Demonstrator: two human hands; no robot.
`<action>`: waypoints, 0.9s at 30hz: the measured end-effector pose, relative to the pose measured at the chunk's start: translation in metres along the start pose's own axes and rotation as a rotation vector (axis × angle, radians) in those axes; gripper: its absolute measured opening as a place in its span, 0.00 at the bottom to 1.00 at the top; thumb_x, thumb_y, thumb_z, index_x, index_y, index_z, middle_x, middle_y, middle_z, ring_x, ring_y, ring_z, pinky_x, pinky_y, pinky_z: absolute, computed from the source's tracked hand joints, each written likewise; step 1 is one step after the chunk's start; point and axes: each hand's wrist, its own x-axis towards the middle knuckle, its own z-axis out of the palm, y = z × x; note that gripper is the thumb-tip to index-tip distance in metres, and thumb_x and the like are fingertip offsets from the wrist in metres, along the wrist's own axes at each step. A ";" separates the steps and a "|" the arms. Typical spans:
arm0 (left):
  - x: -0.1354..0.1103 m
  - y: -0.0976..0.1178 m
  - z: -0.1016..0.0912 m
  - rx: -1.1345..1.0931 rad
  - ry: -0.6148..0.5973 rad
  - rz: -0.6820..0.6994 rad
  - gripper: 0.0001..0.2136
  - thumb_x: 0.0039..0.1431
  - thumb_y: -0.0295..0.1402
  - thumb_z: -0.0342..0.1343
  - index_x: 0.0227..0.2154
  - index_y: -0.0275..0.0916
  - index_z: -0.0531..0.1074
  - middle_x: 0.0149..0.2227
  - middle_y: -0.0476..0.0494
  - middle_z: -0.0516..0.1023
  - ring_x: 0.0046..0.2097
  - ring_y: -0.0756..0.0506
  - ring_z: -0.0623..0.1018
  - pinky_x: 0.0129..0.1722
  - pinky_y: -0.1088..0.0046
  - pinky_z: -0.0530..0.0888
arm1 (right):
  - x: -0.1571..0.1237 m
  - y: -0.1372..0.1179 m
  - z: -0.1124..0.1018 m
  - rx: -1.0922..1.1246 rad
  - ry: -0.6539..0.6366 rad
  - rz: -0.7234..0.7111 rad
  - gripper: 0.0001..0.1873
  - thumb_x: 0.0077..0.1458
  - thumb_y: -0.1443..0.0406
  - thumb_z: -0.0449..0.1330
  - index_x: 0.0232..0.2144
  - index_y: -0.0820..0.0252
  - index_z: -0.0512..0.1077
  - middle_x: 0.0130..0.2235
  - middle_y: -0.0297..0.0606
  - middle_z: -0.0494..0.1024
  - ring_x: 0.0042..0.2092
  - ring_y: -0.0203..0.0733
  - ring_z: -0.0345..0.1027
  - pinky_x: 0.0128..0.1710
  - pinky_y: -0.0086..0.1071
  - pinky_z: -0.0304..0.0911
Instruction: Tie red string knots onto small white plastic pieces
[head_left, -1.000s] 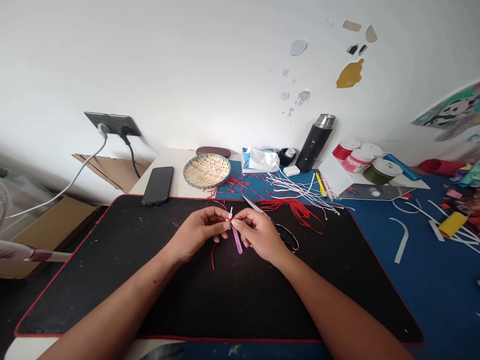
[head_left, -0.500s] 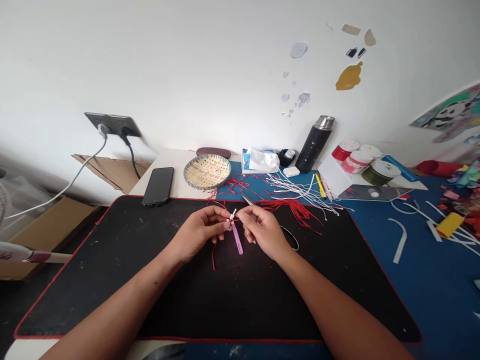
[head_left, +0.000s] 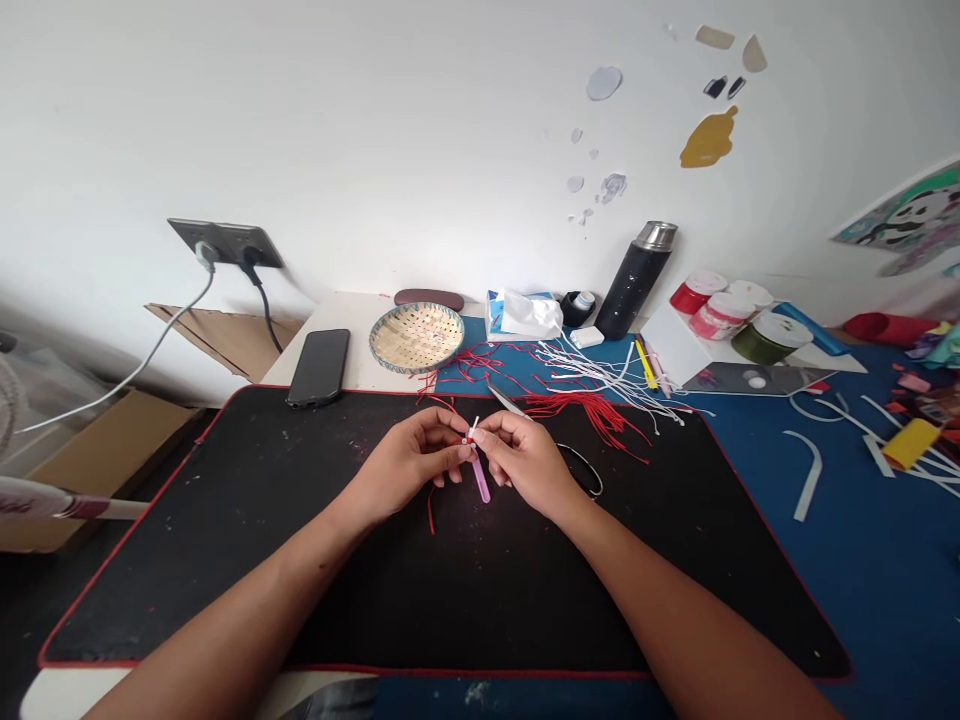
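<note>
My left hand (head_left: 409, 462) and my right hand (head_left: 529, 460) meet over the black mat (head_left: 225, 520), fingertips pinched together on a small knot of red and white strips (head_left: 472, 434). A red strand (head_left: 430, 508) hangs from my left hand onto the mat. A pink stick (head_left: 481, 477) pokes down between the two hands; I cannot tell which hand holds it. Scissors (head_left: 581, 464) lie on the mat just behind my right hand, partly hidden by it.
Loose red strips (head_left: 600, 414) and white strips (head_left: 600, 376) lie behind the hands. A woven basket (head_left: 415, 338), a phone (head_left: 320, 366), a tissue pack (head_left: 525, 315), a black flask (head_left: 635, 281) and paint jars (head_left: 720, 310) stand at the back. Paper scraps litter the blue surface at right.
The hands have stayed pinched together on the knot, with small finger movements; the white tip has tilted a little. The view has shifted slightly.
</note>
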 end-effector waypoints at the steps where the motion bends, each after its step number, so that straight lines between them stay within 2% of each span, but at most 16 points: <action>1: 0.000 0.000 0.000 0.004 0.003 0.001 0.18 0.56 0.42 0.69 0.43 0.39 0.72 0.32 0.48 0.79 0.29 0.49 0.76 0.29 0.72 0.72 | 0.000 0.000 0.000 0.003 -0.002 0.001 0.20 0.58 0.48 0.65 0.35 0.59 0.73 0.20 0.26 0.69 0.19 0.32 0.59 0.18 0.27 0.54; 9: 0.001 -0.001 0.003 0.061 0.036 0.041 0.16 0.57 0.41 0.68 0.40 0.38 0.72 0.30 0.50 0.78 0.28 0.50 0.74 0.29 0.72 0.72 | -0.001 0.000 0.002 -0.002 -0.004 -0.004 0.20 0.59 0.48 0.64 0.36 0.58 0.72 0.21 0.25 0.67 0.18 0.32 0.58 0.17 0.26 0.53; 17: -0.004 -0.007 0.012 0.235 0.121 0.143 0.11 0.62 0.38 0.63 0.43 0.41 0.72 0.35 0.49 0.79 0.33 0.48 0.77 0.33 0.71 0.74 | 0.001 0.005 0.000 -0.022 0.010 -0.017 0.14 0.62 0.53 0.63 0.34 0.58 0.71 0.19 0.24 0.66 0.18 0.31 0.58 0.18 0.26 0.52; 22: -0.005 -0.009 0.015 0.330 0.169 0.199 0.08 0.63 0.35 0.62 0.43 0.42 0.72 0.35 0.50 0.78 0.35 0.48 0.78 0.35 0.72 0.75 | 0.001 0.006 0.000 -0.021 0.005 -0.011 0.14 0.63 0.54 0.61 0.33 0.58 0.70 0.18 0.23 0.65 0.17 0.31 0.57 0.18 0.26 0.51; 27: -0.003 -0.008 0.014 0.171 0.125 0.163 0.10 0.61 0.37 0.63 0.42 0.40 0.72 0.34 0.49 0.80 0.33 0.48 0.78 0.33 0.72 0.77 | 0.001 0.003 0.000 0.009 -0.011 -0.016 0.15 0.62 0.52 0.63 0.34 0.58 0.70 0.18 0.22 0.66 0.17 0.31 0.58 0.18 0.26 0.53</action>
